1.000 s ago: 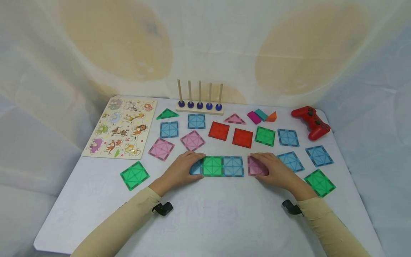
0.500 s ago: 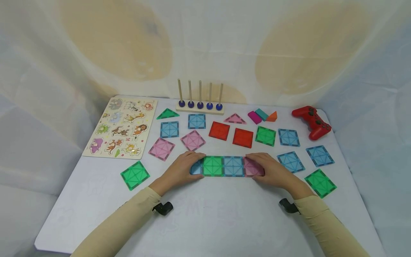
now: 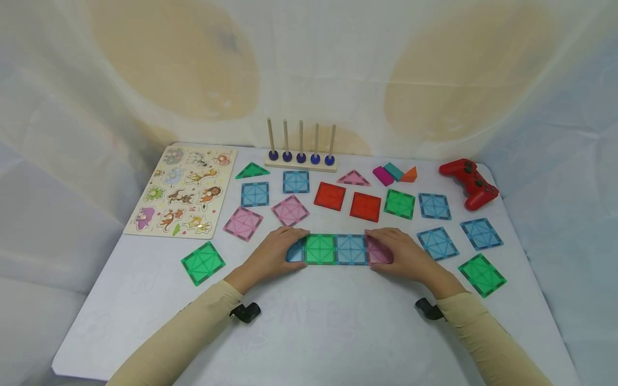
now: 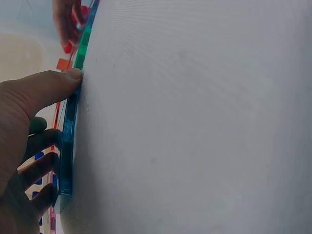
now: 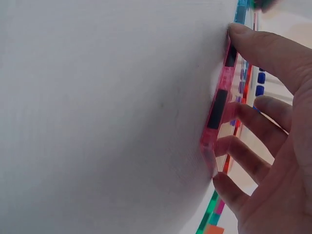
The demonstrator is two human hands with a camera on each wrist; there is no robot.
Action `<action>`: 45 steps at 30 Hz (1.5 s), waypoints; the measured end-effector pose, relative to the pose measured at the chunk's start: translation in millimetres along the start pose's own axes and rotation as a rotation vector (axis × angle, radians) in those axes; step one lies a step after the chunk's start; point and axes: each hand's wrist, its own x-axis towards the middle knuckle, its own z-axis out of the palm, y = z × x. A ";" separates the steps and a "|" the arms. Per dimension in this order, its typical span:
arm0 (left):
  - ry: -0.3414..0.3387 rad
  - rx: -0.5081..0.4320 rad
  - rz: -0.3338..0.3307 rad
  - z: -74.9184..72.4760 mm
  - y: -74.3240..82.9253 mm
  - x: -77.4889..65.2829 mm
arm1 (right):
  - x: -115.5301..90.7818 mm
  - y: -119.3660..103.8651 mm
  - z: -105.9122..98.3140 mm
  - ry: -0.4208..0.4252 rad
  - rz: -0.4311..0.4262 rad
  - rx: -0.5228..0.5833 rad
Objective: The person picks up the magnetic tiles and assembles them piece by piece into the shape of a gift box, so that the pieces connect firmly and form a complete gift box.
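Four-sided see-through magnetic tiles lie flat in one row at the middle of the table. My left hand (image 3: 275, 251) grips the blue tile (image 3: 295, 253) at the row's left end, thumb on the near edge and fingers on the far side. A green tile (image 3: 321, 249) and another blue tile (image 3: 352, 250) come after it, edge to edge. The pink tile (image 3: 377, 252) closes the right end, held between the thumb and fingers of my right hand (image 3: 404, 254). In the right wrist view the thumb reaches the corner where the pink tile (image 5: 218, 107) meets the blue one.
Behind the row lie loose pink (image 3: 290, 211), red (image 3: 365, 207), green (image 3: 399, 204) and blue tiles (image 3: 434, 206). An animal puzzle board (image 3: 181, 190) stands left, a peg stand (image 3: 301, 163) at the back, a red game controller (image 3: 469, 184) back right. Small coloured blocks (image 3: 394, 172) lie nearby.
The pink tile has slid left with my right hand, closing the gap to the blue tile. My right hand has then shifted further left along it. My left hand stays put.
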 end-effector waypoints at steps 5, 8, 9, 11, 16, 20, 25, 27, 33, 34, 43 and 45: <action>0.001 0.005 0.002 0.6 -0.9 0.1 | 3.0 -4.8 0.7 -0.005 -0.023 0.009; 0.004 0.008 0.005 0.2 -1.2 -0.1 | 5.0 -7.4 0.8 -0.012 -0.038 0.000; 0.003 0.009 0.006 0.1 -1.1 -0.1 | 5.6 -7.9 1.0 -0.013 -0.042 -0.007; 0.004 0.008 0.007 -0.3 -1.0 0.2 | 6.6 -8.3 1.0 -0.011 -0.047 -0.016; 0.004 0.010 0.006 -0.9 -1.2 1.4 | 9.1 -6.9 1.9 -0.009 -0.052 -0.044; 0.009 0.001 0.006 -2.3 -0.3 1.9 | 10.3 -5.6 2.6 -0.011 -0.049 -0.051; 0.006 0.005 0.003 -3.1 -0.1 2.8 | 11.0 -6.0 2.2 -0.012 -0.049 -0.048; 0.005 0.009 -0.001 -2.7 -1.0 3.1 | 11.2 -6.3 2.1 -0.010 -0.049 -0.047; 0.004 0.018 -0.011 -2.1 -2.2 3.0 | 13.3 -5.2 1.7 -0.012 -0.048 -0.030; 0.006 0.018 -0.010 -2.2 -2.1 2.9 | 14.1 -4.4 1.4 -0.013 -0.045 -0.021; 0.011 0.009 -0.016 -1.9 -2.1 3.1 | 37.1 6.9 -15.4 0.041 0.100 0.036; 0.007 0.012 -0.022 -1.6 -2.5 3.2 | 45.2 9.6 -19.8 0.053 0.132 0.014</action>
